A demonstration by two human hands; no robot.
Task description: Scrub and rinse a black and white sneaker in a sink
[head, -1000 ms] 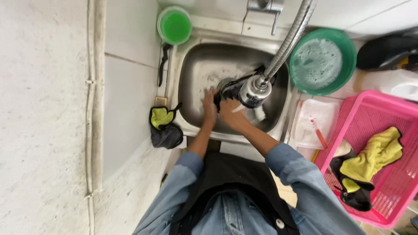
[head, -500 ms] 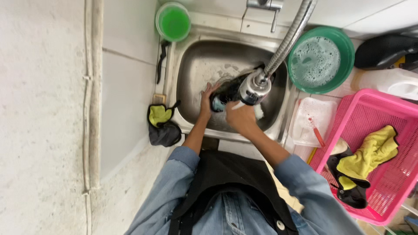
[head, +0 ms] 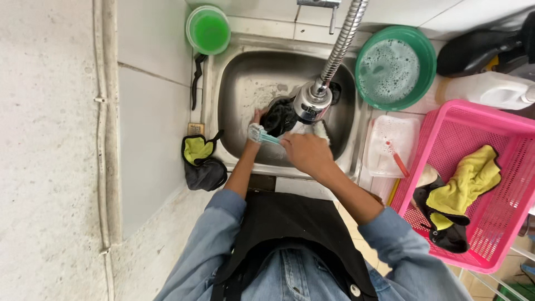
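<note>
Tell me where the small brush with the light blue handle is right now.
In the head view, the brush is over the steel sink, held in the right hand, its head against the black item that the left hand steadies beside the faucet head.

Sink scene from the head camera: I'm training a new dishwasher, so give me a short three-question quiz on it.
1. True or false: the right hand holds a toothbrush.
2. What lies in the pink basket? A) plates B) yellow and black cloths C) cups
3. What fills the green basin right of the steel sink?

Key: 1 true; 2 B; 3 soapy, foamy water. The left hand touches the dark item under the faucet head.
</note>
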